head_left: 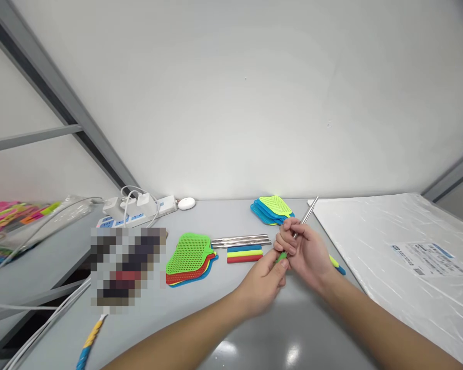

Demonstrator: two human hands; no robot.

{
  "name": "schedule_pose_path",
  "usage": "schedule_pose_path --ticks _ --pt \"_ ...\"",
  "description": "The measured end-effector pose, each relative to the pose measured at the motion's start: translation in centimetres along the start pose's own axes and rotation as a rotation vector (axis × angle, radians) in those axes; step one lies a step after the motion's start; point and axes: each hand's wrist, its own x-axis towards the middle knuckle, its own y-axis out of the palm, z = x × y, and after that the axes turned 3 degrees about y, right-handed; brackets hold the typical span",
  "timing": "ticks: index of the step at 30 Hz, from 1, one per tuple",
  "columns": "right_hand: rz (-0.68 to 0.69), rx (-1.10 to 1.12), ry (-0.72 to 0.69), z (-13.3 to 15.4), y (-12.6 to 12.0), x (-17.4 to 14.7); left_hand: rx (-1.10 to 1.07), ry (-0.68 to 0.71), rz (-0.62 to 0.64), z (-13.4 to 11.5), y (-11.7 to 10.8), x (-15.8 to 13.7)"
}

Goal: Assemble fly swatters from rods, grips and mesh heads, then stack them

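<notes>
My left hand (261,285) is closed around a green handle sleeve (281,256), mostly hidden by the fingers. Fingers of my right hand (303,254) wrap a shiny metal rod (310,209), which slants up to the right; its lower end meets the green sleeve between the hands. To the left lie fly swatter heads, a green one (189,254) on top of a red one (188,276) and a blue one. Beside them are several metal rods (241,240) and three sleeves: blue (244,248), yellow (244,253) and red (244,259).
Behind my hands lies a stack of blue and yellow fly swatters (275,205); yellow-and-blue handle ends (337,265) show past my right wrist. A plastic-wrapped white board (374,231) covers the right. On the left are a power strip (165,204), cables, a white round object (186,203) and a pixelated patch.
</notes>
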Motion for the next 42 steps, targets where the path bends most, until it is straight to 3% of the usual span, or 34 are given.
schedule_pose_path --ticks 6,11,18,22,25,28,32,37,42 --pt "-0.032 -0.209 0.087 -0.2 0.3 -0.2 0.071 0.035 -0.049 -0.3 -0.1 -0.2" --pt "-0.109 -0.12 0.11 1.5 -0.2 0.6 0.121 -0.001 -0.029 -0.8 -0.5 -0.1" --pt "-0.132 -0.339 -0.085 2.4 -1.1 0.9 0.244 -0.004 0.006 -1.1 -0.3 -0.3" --pt "-0.138 -0.6 -0.217 2.0 0.2 -0.3 0.399 0.118 -0.039 -1.7 0.2 -0.9" --pt "-0.066 -0.644 -0.229 1.5 1.3 -1.5 0.494 0.236 -0.069 -2.1 0.6 -1.2" --pt "0.017 -0.708 -0.276 0.8 2.4 -2.3 0.492 0.363 -0.132 -2.5 0.6 -1.4" --pt "0.031 -0.839 -0.311 0.1 3.2 -2.5 0.311 0.456 -0.3 -2.9 -0.1 -1.6" --pt "-0.027 -0.942 -0.301 -0.5 3.4 -2.0 0.178 0.434 -0.551 -3.5 -1.2 -1.3" --pt "-0.027 -0.919 -0.314 -1.0 3.1 -1.5 0.193 0.434 -0.581 -3.5 -1.4 -1.0"
